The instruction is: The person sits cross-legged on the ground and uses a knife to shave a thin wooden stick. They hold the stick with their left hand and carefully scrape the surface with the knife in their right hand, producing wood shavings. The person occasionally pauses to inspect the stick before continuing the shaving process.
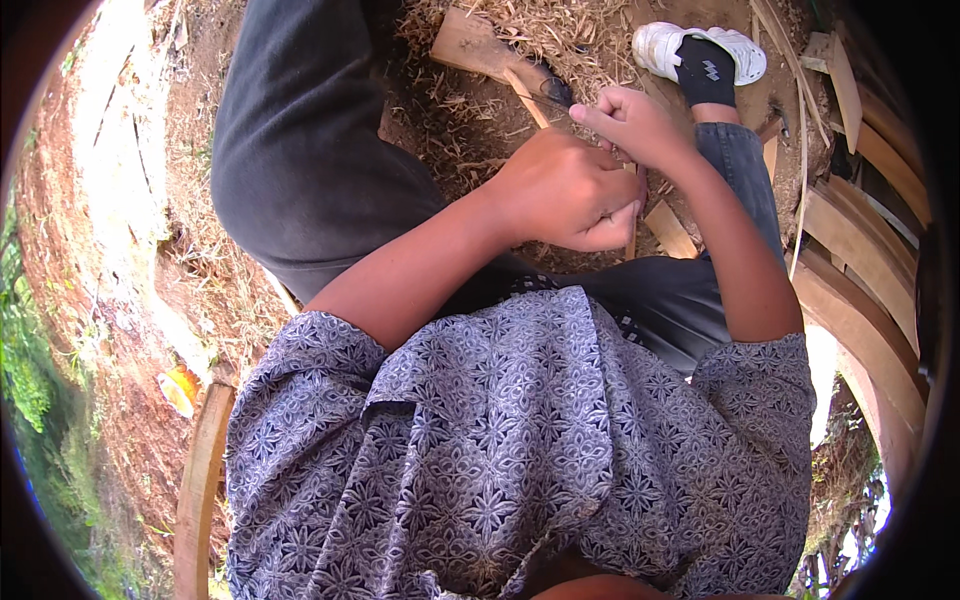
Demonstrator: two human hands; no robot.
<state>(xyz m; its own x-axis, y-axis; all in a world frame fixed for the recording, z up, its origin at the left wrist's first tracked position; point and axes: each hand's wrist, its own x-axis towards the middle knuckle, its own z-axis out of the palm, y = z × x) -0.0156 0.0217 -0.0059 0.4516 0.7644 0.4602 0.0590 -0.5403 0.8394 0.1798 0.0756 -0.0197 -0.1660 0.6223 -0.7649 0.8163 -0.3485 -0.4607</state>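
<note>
I sit with dark trousers [300, 150] over my knees and a patterned shirt [520, 440]. My left hand [565, 190] is closed in a fist around a pale wooden strip [632, 240], whose end sticks out below the fist. Just above it, my right hand [635, 125] has its fingertips pinched together at a thin dark blade [555, 93] that lies across another pale strip [525, 95]. The two hands touch each other. What passes inside the fist is hidden.
Wood shavings [560, 30] and a flat wooden block [470, 45] lie on the ground ahead. My foot in a white shoe [655, 45] and black sock rests at upper right. Curved wooden slats [860, 250] stack at right; another curved slat [200, 480] is at lower left beside red soil.
</note>
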